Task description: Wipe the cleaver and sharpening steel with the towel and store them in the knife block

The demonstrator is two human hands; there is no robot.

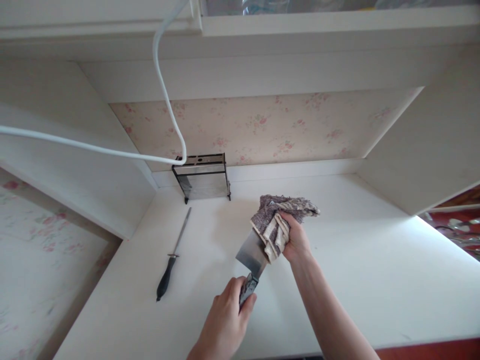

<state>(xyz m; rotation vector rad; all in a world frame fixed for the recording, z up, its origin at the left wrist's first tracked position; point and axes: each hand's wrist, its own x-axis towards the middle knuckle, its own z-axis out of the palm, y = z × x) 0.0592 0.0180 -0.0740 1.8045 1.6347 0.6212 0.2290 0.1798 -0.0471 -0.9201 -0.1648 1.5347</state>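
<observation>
My left hand (227,315) is closed around the dark handle of a cleaver (252,254), whose broad steel blade points up and away from me. A crumpled brown-and-cream cloth (275,220) is folded over the far part of the blade, hiding that end. Pressed against the cloth, my right hand (296,237) grips it with the thumb on top and the other fingers mostly hidden. Off to the left, a honing steel (168,272) with a black handle lies on the white counter (360,280).
A metal toaster (201,179) stands at the back against the flowered wall (281,127). In front of it hangs a white cable (167,95), looping down from above. White panels close off both sides, and a cabinet (300,27) overhangs the counter.
</observation>
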